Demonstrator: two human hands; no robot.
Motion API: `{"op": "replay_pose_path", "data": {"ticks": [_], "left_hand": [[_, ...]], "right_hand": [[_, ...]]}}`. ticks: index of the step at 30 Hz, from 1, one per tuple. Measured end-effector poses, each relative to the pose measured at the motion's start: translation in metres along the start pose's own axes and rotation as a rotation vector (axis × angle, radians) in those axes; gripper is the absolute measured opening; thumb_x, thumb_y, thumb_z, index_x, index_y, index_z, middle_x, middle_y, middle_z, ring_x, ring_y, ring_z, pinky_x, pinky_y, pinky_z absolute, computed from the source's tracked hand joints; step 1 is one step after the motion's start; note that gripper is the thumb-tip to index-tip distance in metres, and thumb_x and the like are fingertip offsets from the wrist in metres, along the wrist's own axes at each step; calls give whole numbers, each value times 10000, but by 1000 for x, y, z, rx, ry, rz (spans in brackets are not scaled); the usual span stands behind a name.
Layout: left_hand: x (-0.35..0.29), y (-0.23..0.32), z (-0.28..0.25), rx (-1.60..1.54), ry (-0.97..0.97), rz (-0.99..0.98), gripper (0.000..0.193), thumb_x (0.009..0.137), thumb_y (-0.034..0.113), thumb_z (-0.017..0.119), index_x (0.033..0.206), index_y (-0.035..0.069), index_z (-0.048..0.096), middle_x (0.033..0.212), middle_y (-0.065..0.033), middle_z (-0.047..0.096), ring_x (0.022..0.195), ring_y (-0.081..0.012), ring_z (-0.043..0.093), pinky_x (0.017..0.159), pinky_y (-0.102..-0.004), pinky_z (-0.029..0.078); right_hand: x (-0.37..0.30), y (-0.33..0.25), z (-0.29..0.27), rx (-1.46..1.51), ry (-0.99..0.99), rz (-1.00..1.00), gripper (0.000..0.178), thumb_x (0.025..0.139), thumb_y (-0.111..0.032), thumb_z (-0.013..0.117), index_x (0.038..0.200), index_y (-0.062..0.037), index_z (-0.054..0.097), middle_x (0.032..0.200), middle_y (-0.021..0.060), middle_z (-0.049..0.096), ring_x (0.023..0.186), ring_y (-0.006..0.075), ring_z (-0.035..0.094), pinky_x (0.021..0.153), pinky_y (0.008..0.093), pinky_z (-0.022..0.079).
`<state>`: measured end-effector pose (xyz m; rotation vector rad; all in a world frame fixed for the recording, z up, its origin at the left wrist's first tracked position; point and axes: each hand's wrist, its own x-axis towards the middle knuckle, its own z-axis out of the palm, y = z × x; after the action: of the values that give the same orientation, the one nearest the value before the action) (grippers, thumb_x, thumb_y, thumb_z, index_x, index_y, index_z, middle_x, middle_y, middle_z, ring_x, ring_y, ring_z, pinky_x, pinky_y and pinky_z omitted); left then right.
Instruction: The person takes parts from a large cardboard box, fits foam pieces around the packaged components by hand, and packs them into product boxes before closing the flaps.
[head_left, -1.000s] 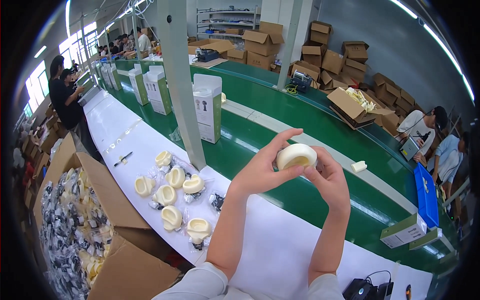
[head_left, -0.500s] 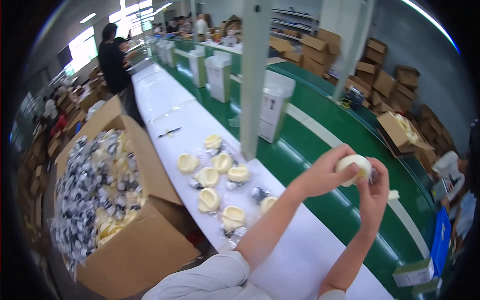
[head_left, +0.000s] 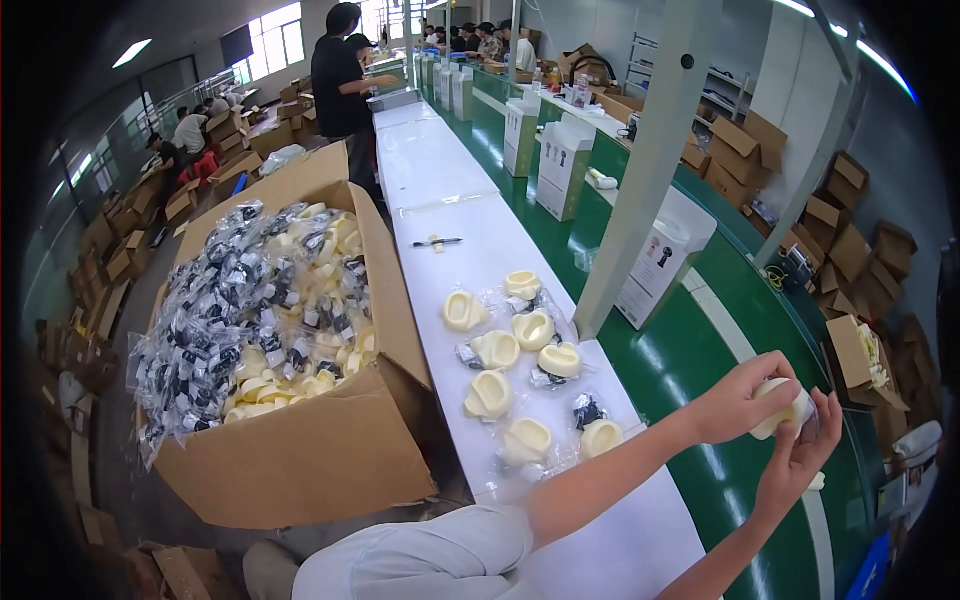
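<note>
As a cream piece (head_left: pixel 768 425) sits between, left hand (head_left: pixel 730 402) and right hand (head_left: pixel 793 468) clasp it.

Illumination at my station is bright, with a ceiling lamp (head_left: pixel 132 53) and overexposed windows (head_left: pixel 270 45) at upper left. Glare streaks mark the green belt (head_left: pixel 640 370); my white worktop (head_left: pixel 435 180) reads pale and bright. Fisheye distortion bends straight edges near the black rim, where detail turns soft

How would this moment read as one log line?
left hand: holding cream piece; right hand: same piece; below: green conveyor; on white table: other cream pieces
</note>
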<state>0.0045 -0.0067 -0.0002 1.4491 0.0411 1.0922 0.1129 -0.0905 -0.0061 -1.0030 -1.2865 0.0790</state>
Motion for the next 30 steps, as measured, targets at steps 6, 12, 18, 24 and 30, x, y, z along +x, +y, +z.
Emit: {"op": "replay_pose_path", "data": {"ticks": [6,12,18,24,30], "left_hand": [[4,-8,-2,-210,66,2,160,906,194,489,928,39,523,864,-19,532,799,-76,502,723,-231,424],[5,-13,-3,-253,204,1,143,889,177,504,891,38,536,833,-7,535,762,-69,501,697,-223,422],[6,-13,-8,-184,170,-49,147,873,180,525,889,34,529,838,-12,533,781,-74,498,702,-226,420],[6,-9,-7,-128,120,-82,154,868,184,533,909,36,519,847,-18,532,798,-80,500,710,-231,420],[6,-9,-6,-156,127,-83,157,866,184,538,917,38,516,848,-23,531,796,-75,508,696,-227,423]], "right_hand": [[-2,11,-1,-144,-64,-29,400,888,-182,562,1234,-28,434,1273,116,407,1109,217,462,921,317,381],[-3,8,10,-266,-131,-167,442,856,-227,615,1227,-53,451,1269,121,407,1099,216,473,899,301,394],[-3,11,5,-244,-175,-93,419,827,-215,649,1193,-77,496,1278,125,397,1110,220,470,872,300,420],[-3,13,-1,-203,-191,-69,352,825,-146,643,1152,-73,534,1279,130,396,1126,236,469,886,316,431],[-3,13,0,-221,-186,-89,376,816,-117,648,1167,-65,525,1278,132,399,1139,246,464,909,331,425]]}}
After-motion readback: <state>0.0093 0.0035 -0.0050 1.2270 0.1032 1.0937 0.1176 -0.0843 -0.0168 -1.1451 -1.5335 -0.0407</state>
